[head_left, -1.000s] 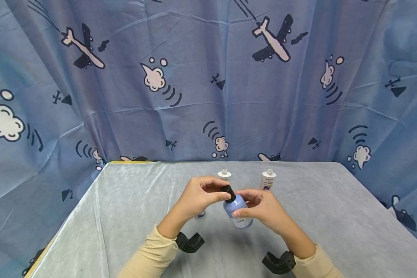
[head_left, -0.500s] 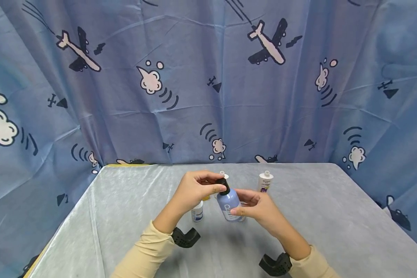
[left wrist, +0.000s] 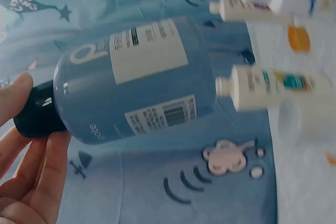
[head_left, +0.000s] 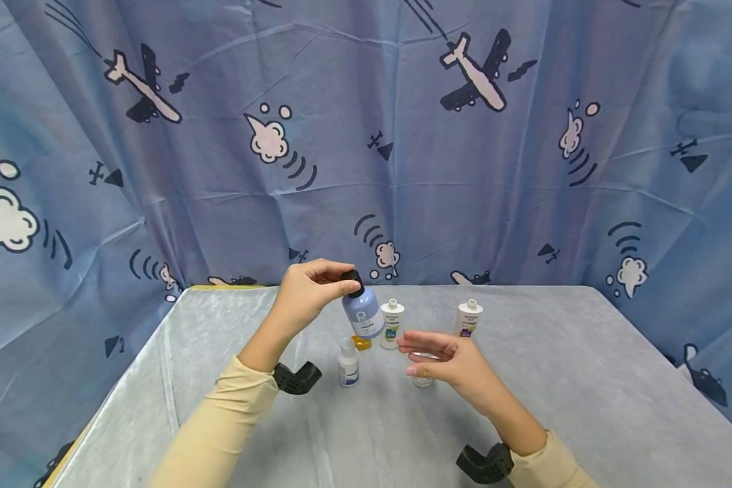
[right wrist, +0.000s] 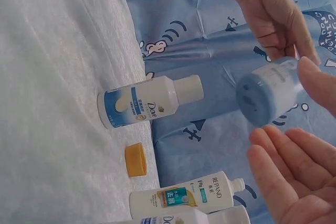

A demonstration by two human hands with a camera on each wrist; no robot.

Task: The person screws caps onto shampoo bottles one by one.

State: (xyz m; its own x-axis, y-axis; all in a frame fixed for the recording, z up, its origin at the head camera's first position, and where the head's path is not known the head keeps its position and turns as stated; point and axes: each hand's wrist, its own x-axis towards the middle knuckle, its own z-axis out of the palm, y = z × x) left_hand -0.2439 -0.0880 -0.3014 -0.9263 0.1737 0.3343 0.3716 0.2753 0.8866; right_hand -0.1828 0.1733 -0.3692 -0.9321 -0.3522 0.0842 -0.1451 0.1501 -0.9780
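Grey tabletop (head_left: 585,366): L hand (head_left: 301,295) pinches blue btl (head_left: 363,317) by cap (left wrist: 39,114) (already on), not yet set down; R hand (head_left: 454,360) spread.

A translucent blue bottle (head_left: 364,315) with rounded shoulders is held by its black cap (head_left: 352,279), which is pinched between the thumb and fingers of the left hand (head_left: 301,291). The cap is seated on the neck. The bottle is suspended above the table, tilted, with its base swung to the right. White labels (left wrist: 149,51) with dark print and a barcode are carried on its side, beside a pale letter.
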